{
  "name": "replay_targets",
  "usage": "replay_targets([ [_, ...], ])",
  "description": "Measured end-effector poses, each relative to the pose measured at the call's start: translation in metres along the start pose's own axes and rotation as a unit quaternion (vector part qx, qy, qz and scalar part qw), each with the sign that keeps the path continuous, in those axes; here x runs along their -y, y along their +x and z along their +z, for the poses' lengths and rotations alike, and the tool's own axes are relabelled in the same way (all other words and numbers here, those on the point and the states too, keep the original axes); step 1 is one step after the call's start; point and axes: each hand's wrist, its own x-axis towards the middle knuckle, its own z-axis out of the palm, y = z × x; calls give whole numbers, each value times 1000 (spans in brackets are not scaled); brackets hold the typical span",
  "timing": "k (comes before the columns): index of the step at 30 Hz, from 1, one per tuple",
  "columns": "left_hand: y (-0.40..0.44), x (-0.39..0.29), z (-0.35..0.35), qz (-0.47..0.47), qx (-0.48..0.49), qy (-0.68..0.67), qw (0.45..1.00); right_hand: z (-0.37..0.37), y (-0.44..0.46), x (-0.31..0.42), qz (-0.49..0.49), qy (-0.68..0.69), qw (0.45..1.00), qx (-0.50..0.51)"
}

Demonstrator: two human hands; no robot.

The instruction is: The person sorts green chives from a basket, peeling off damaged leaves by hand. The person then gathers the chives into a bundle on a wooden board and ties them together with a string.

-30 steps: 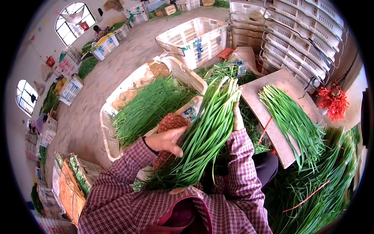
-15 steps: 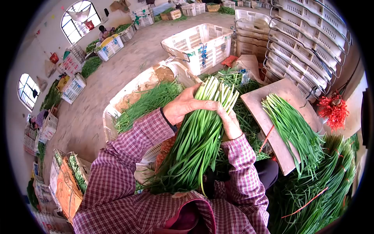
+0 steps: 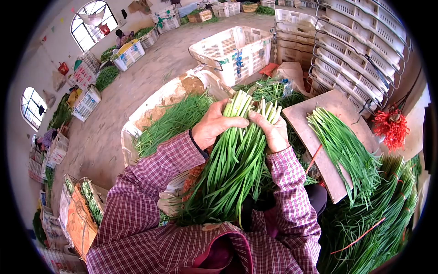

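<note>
A thick bunch of long green stalks point(image 3: 228, 169) lies across my lap, its pale ends pointing up and away from me. My left hand point(image 3: 218, 122) is wrapped round the left part of the pale ends, thumb across the front. My right hand point(image 3: 273, 131) grips the right part, its thumb also over the stalks. The thumbs nearly meet, and a small gap shows between the two parts above them. The fingers behind the bunch are hidden. To the right, a smaller bunch point(image 3: 340, 146) rests on a tilted board point(image 3: 299, 108).
A crate of loose greens point(image 3: 127, 148) stands at the left, a white crate point(image 3: 232, 55) beyond it. Stacked crates point(image 3: 356, 59) rise at the back right, near red ties point(image 3: 390, 125). Tied bunches point(image 3: 378, 219) are piled at the lower right. People sit far left.
My left hand has moved up from beside the leaves and closed on the pale ends. My right hand has shifted its hold, and the ends have since parted into two portions.
</note>
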Motion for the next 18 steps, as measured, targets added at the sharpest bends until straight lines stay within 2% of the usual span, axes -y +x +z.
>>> replay_targets([
  [3, -1, -3, -9, -25, -20, -69, 997, -14, 0, -4, -17, 60, 997, -37],
  [4, 5, 5, -26, -22, -38, -35, 998, -27, 0, 1, -12, 54, 996, -67],
  [5, 4, 0, -37, -37, -37, -89, 995, -44, 0, 9, -20, 43, 994, -93],
  [9, -8, -9, -105, -65, -22, -250, 966, -143, -12, 58, -156, -76, 960, -217],
  [11, -16, -8, -113, -18, -27, -287, 957, -149, -25, 87, -150, -153, 946, -244],
  [12, -19, -6, -109, -17, -30, -285, 958, -137, -31, 92, -148, -168, 948, -226],
  [16, -17, 11, -76, -38, 12, -298, 954, -61, -27, 53, -168, -170, 971, 6],
  [18, -18, 12, -53, -45, 40, -313, 948, -20, -28, 31, -132, -152, 979, 34],
])
